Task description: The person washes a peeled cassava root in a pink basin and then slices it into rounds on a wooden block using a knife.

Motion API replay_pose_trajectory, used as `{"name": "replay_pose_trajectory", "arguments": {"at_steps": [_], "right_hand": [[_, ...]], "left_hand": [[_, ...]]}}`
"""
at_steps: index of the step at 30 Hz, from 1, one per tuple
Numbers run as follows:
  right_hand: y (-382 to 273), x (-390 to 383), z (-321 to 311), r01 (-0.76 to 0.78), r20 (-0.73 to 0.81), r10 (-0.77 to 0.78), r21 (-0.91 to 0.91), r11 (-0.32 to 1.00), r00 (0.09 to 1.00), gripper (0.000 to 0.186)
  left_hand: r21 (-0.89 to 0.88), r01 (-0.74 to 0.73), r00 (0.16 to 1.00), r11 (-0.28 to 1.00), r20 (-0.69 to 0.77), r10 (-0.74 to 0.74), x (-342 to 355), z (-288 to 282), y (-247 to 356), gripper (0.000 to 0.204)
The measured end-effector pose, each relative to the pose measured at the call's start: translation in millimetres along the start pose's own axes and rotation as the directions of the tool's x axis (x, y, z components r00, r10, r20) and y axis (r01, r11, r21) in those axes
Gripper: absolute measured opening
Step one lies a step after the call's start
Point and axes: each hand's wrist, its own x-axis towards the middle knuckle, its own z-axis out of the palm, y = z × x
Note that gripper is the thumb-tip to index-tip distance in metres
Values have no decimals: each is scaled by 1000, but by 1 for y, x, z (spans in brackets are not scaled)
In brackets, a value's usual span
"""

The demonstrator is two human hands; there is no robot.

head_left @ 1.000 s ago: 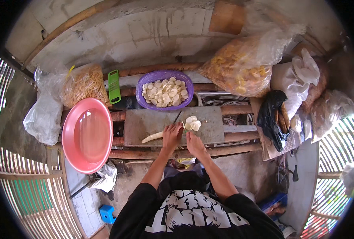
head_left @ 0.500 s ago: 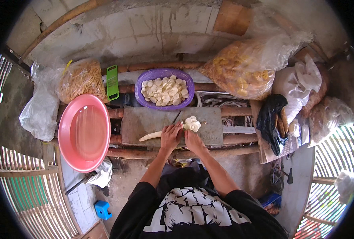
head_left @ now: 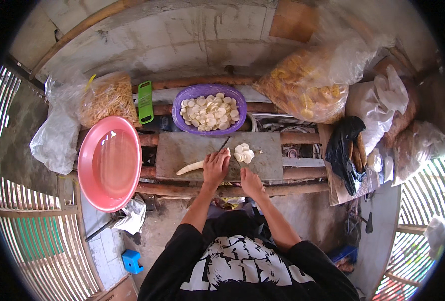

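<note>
My left hand (head_left: 216, 168) presses on a long peeled pale root (head_left: 190, 168) lying on a grey board (head_left: 175, 150). My right hand (head_left: 252, 184) is closed round a knife, whose blade (head_left: 238, 164) points away from me, just right of the root's cut end. Thin round slices (head_left: 243, 153) lie in a small heap beside it. Behind the board, a purple oval tub (head_left: 177, 110) holds many more pale slices (head_left: 208, 111).
A pink basin (head_left: 87, 163) of liquid stands left. A green slicer (head_left: 145, 103) and bags of snacks (head_left: 107, 95) (head_left: 297, 85) sit at the back. A black bag (head_left: 340, 150) of brown roots (head_left: 358, 150) lies right. A blue stool (head_left: 131, 261) stands on the floor.
My right hand and the knife have moved down and right, away from my left hand and the root's end. My left hand stays on the root.
</note>
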Motion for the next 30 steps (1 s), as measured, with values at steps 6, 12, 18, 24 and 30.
{"name": "replay_pose_trajectory", "arguments": {"at_steps": [6,12,18,24,30], "right_hand": [[-11,0,9,-57,-42,63,128,990,997,33],[-30,10,11,-22,-54,29,125,992,998,35],[-35,12,14,-55,-65,63,116,992,996,34],[-36,11,14,-69,-53,75,96,993,996,36],[-35,6,5,-90,-4,90,43,995,996,34]], "left_hand": [[19,-31,1000,999,4,31,1,-1,-8,22],[9,-40,999,999,-19,40,4,1,-9,24],[9,-51,998,999,-22,51,4,2,-5,27],[8,-46,999,999,-19,46,3,1,0,26],[-18,-32,999,999,3,32,0,-3,6,27]]}}
